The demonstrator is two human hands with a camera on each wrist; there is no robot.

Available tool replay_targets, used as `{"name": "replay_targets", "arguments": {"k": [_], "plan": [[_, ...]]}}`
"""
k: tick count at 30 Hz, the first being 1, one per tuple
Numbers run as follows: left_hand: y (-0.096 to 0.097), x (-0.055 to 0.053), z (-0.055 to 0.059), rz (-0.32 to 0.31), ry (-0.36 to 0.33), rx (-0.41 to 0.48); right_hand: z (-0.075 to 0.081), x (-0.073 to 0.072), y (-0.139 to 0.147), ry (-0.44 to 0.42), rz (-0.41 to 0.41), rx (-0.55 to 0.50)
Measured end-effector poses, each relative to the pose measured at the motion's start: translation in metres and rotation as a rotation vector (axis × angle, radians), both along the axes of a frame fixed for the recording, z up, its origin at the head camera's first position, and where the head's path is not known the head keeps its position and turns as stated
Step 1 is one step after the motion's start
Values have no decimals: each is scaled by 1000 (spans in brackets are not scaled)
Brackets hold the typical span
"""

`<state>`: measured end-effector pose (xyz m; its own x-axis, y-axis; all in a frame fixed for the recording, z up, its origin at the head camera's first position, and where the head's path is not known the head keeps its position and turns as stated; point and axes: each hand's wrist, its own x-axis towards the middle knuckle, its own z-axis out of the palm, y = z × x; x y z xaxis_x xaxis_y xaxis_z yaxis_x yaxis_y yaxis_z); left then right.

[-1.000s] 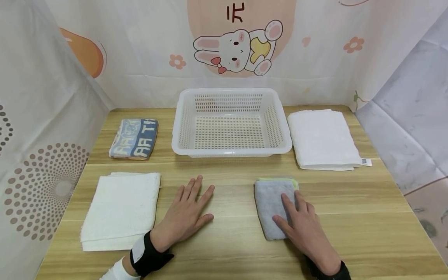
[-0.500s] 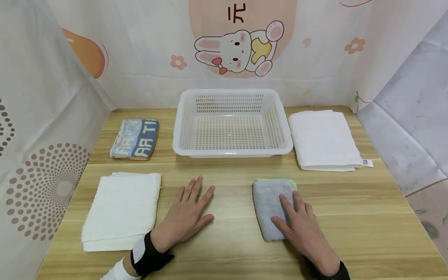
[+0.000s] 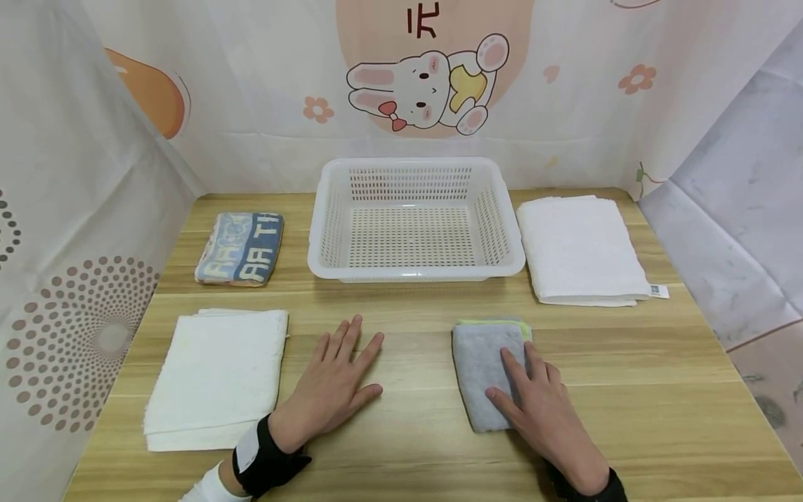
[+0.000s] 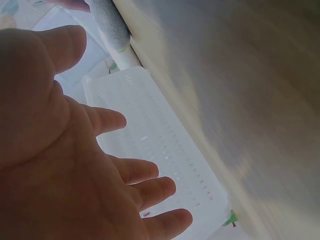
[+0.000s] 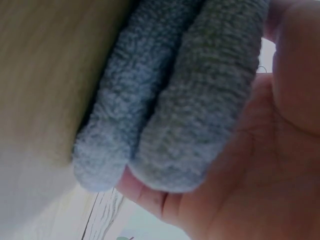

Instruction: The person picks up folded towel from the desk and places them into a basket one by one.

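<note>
The gray cloth [image 3: 483,380] lies folded flat on the wooden table [image 3: 408,376], in front of the basket's right end and well apart from the left hand [image 3: 332,387]. It is a soft, plain gray, longer than it is wide and slightly askew, with a yellow-green edge showing along its far end and far right corner. Up close, in the right wrist view, the pile is thick and nubbly — 2 plump, rounded folds stacked together, with a dark crease between them.

The right hand [image 3: 542,411] rests on the cloth's right side, fingers relaxed, thumb and forefinger lying on top without clutching it. The left hand's fingers are straight and spread over the wood, holding nothing; whether the fingertips touch it, I cannot tell. A folded white towel [image 3: 219,376] lies just beside the left hand, and the white perforated basket [image 3: 414,272] stands beyond both hands.
</note>
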<state>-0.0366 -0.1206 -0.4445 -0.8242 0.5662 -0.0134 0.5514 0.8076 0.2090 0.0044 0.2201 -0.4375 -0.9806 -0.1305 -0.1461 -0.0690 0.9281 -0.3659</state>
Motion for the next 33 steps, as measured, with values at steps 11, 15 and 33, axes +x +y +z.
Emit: {"name": "replay_targets", "arguments": {"k": [11,15,33], "plan": [[-1,0,0,-2,-7,9,0,0,-2,-2,7,1],[-1,0,0,1,-9,12,0,0,-2,6,9,-2],[-1,0,-1,3,-5,5,0,-2,-4,-6,10,6]]}}
